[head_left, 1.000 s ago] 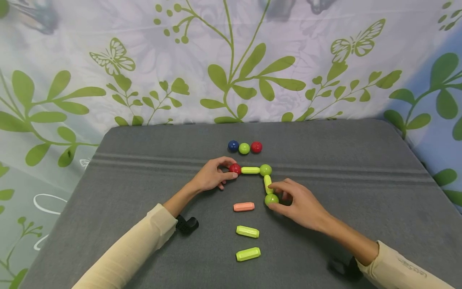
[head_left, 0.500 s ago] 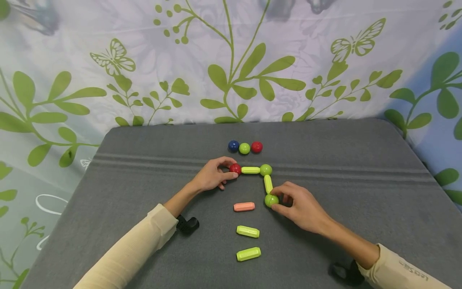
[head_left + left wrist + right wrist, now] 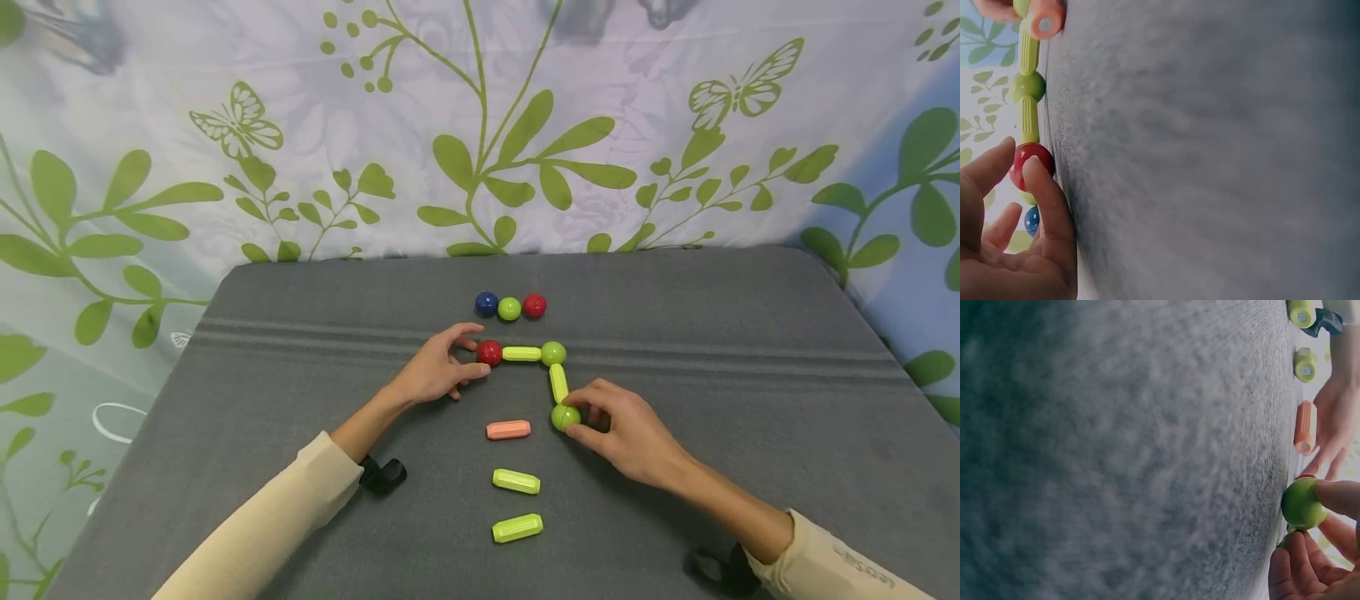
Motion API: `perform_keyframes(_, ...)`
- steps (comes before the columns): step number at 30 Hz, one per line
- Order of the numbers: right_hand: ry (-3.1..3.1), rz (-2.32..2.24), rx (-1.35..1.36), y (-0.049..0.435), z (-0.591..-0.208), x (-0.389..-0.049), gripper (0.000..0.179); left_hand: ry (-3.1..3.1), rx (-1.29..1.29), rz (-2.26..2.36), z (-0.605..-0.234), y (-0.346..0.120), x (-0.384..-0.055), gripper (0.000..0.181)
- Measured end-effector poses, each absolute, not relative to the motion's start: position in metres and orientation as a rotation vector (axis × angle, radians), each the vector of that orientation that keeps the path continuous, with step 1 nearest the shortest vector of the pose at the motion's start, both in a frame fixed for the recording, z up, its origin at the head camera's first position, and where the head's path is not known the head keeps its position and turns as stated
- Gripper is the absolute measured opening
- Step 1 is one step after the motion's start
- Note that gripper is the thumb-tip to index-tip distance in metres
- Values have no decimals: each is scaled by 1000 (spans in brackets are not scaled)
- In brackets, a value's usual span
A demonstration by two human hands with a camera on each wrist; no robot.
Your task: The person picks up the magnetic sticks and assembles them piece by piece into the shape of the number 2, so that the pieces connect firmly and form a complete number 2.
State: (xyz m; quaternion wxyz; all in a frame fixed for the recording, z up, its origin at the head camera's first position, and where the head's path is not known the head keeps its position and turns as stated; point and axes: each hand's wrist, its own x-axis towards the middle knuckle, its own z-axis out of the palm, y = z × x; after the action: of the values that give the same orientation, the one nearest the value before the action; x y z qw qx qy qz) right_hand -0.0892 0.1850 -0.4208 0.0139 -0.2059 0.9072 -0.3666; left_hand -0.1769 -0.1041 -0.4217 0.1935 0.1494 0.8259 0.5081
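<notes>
A red ball (image 3: 490, 352), a yellow-green rod (image 3: 521, 354) and a green corner ball (image 3: 553, 353) form a row. From that corner a second yellow-green rod (image 3: 558, 383) runs toward the person, ending at another green ball (image 3: 564, 418). My right hand (image 3: 636, 433) pinches this end ball between thumb and fingers, also seen in the right wrist view. At the row's left end, my left hand (image 3: 437, 365) is spread around the red ball, thumb in front and fingers behind, with a gap to the ball in the head view.
Behind the row sit a blue ball (image 3: 487, 303), a green ball (image 3: 509, 309) and a red ball (image 3: 535, 305). An orange rod (image 3: 508, 430) and two yellow-green rods (image 3: 516, 481) lie between the forearms on the grey cloth (image 3: 285, 392). A patterned curtain (image 3: 330, 108) hangs behind.
My left hand has let go of the red ball, its fingers and thumb spreading apart. My right fingers have shifted from the rod onto the green end ball. The balls and rods stay put.
</notes>
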Motion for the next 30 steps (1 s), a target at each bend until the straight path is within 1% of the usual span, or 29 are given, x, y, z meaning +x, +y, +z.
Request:
perform_keyframes(2,2830,-1132,-635,185,-421,-89,29,2349,404,1403,-420,-107,-168,59)
perform_keyframes(5,2822,-1130,-638,185,-422,-88,29,2393,420,1368,-416,-111,-150,51)
perform_keyframes(8,2819,-1131,-644,185,-421,-89,28,2386,492,1341,-411,-110,-131,41)
perform_keyframes(12,2828,-1135,-649,186,-420,-88,28,2319,583,1308,-409,-103,-114,35)
perform_keyframes(19,2831,-1111,-671,184,-420,-89,27,2345,671,1186,-417,-91,-110,29)
perform_keyframes(24,2832,-1109,-691,182,-418,-90,27,2350,719,1171,-419,-91,-113,22)
perform_keyframes(30,2824,-1117,-673,184,-419,-89,27,2327,772,1166,-419,-92,-114,19)
